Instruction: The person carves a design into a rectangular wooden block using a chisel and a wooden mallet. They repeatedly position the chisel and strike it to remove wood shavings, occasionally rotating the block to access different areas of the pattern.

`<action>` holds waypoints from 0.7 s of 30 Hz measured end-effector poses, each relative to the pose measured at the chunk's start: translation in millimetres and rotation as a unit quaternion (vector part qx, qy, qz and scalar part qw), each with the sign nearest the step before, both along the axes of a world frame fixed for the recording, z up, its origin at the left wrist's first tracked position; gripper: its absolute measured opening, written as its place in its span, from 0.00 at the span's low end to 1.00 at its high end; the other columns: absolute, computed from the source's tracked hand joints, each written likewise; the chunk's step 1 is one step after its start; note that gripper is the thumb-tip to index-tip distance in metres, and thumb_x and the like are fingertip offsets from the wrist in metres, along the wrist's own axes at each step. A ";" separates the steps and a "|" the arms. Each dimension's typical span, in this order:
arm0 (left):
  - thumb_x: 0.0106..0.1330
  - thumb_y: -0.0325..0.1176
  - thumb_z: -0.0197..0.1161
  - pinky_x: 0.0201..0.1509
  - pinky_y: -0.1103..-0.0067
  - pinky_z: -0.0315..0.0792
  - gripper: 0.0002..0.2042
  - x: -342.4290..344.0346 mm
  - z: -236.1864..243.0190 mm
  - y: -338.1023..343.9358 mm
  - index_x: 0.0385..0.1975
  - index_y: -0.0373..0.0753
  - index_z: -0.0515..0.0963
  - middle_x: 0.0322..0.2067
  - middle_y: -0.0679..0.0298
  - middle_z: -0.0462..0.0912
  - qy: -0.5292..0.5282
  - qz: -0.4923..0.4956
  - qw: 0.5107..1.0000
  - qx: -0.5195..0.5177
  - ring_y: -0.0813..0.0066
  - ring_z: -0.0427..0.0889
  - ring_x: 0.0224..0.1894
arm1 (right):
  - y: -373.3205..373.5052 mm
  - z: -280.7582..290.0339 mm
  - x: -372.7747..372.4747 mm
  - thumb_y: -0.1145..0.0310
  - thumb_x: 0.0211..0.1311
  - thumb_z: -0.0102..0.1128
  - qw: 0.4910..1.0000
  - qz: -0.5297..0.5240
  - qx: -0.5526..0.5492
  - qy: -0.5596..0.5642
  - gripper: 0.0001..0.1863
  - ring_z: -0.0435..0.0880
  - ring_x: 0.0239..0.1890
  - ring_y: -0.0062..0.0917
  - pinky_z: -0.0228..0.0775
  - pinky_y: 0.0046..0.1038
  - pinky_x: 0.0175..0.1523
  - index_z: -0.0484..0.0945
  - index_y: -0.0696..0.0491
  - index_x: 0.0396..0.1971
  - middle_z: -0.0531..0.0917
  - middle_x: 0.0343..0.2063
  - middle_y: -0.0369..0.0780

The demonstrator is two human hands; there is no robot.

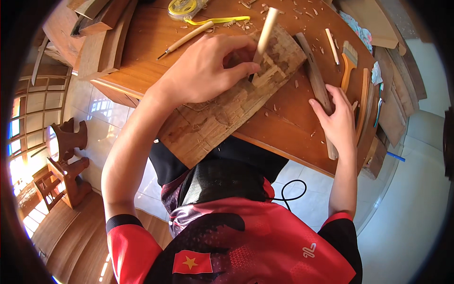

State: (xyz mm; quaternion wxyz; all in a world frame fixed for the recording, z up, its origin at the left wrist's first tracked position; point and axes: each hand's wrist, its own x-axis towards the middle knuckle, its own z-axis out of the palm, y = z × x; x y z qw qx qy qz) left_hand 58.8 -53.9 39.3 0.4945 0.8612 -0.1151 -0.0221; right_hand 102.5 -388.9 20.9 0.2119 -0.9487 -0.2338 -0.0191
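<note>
My left hand [215, 66] is closed round a carving chisel [267, 32] with a pale wooden handle. The chisel stands tilted, its lower end at the carved wooden board [213, 125]; the fingers partly hide the blade. Shallow cuts and rough patches mark the board, which lies slantwise over the table's near edge, its lower corner above my lap. To the right, my right hand [338, 116] lies round a dark wooden stick [312, 71], with the thumb on one side and the fingers on the other. The stick rests on the table beside the board.
On the brown table [283, 118] lie wood shavings, a second carving tool [189, 39], a slim pale-handled tool [332, 45], an orange-handled brush [349, 64] and a yellow tape measure [183, 8]. Wooden blocks [101, 52] stand at the left; curved wood pieces [364, 102] line the right.
</note>
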 end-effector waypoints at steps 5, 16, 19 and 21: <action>0.68 0.36 0.67 0.37 0.76 0.71 0.10 8.6 -6.8 -1.4 0.42 0.37 0.82 0.27 0.65 0.86 -0.043 -0.034 0.998 0.014 0.74 0.78 0.28 | 10.7 8.6 -4.2 0.63 0.64 0.73 1.000 -0.022 0.001 0.001 0.22 0.79 0.36 0.30 0.74 0.31 0.46 0.79 0.57 0.54 0.82 0.39 0.39; 0.68 0.39 0.70 0.35 0.77 0.70 0.11 19.2 -3.8 4.3 0.41 0.38 0.83 0.25 0.66 0.85 -0.039 -0.097 0.994 0.023 0.77 0.79 0.29 | 30.5 30.1 1.6 0.67 0.63 0.73 0.993 0.017 0.121 0.003 0.20 0.77 0.37 0.23 0.71 0.26 0.45 0.80 0.56 0.53 0.81 0.36 0.37; 0.69 0.38 0.70 0.37 0.78 0.70 0.11 22.3 -13.1 6.7 0.42 0.38 0.83 0.27 0.66 0.86 -0.062 -0.103 0.993 0.005 0.79 0.79 0.30 | 15.1 19.6 0.7 0.66 0.63 0.74 0.995 -0.022 0.093 0.031 0.22 0.75 0.34 0.22 0.70 0.26 0.42 0.80 0.56 0.54 0.80 0.35 0.36; 0.70 0.37 0.70 0.38 0.78 0.71 0.11 25.9 -19.1 6.0 0.43 0.37 0.83 0.30 0.66 0.87 -0.095 -0.109 0.989 -0.004 0.79 0.80 0.31 | 7.0 12.0 0.5 0.65 0.63 0.74 0.994 -0.040 0.080 0.057 0.23 0.74 0.33 0.21 0.70 0.26 0.40 0.79 0.56 0.55 0.80 0.35 0.36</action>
